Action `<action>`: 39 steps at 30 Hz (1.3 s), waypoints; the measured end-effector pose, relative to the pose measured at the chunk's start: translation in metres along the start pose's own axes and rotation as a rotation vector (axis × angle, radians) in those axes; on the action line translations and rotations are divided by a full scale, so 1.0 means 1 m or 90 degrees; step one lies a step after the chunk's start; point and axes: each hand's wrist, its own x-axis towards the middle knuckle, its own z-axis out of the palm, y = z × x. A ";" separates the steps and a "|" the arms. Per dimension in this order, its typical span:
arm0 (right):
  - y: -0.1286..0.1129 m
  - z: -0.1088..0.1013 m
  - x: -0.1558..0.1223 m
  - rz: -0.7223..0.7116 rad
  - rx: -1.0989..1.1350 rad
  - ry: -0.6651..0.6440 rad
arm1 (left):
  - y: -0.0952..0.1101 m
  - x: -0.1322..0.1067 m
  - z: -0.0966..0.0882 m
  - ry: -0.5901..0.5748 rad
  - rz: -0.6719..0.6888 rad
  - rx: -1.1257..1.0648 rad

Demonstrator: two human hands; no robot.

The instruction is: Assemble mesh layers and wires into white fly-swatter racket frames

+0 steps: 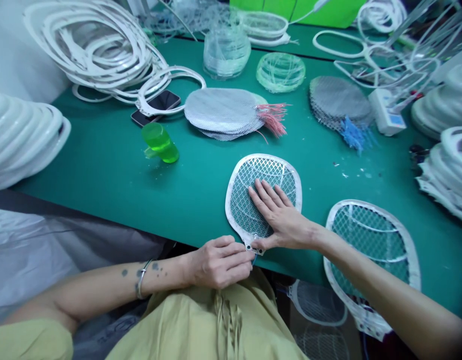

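Just a white mesh-faced swatter frame [240,200]

small blue wire [254,259], mostly hidden from view

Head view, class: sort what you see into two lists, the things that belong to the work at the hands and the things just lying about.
Belonging to the work:
left hand, gripping the neck of a white swatter racket frame
right hand, spread flat on that frame's mesh
stacked mesh sheets with pink wires

Lying about:
phone
green translucent plastic object
white electrical unit
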 end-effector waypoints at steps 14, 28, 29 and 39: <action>-0.005 0.001 0.001 0.021 -0.005 0.024 | 0.027 -0.005 0.019 0.059 -0.193 -0.051; -0.004 -0.017 -0.001 0.021 0.099 -0.044 | -0.085 0.043 -0.010 -0.223 -0.342 0.046; -0.004 -0.017 -0.003 0.030 0.114 -0.032 | -0.091 0.042 -0.003 -0.261 -0.325 0.075; 0.001 0.019 -0.017 0.305 -0.085 0.156 | -0.110 0.049 0.001 -0.324 -0.228 0.061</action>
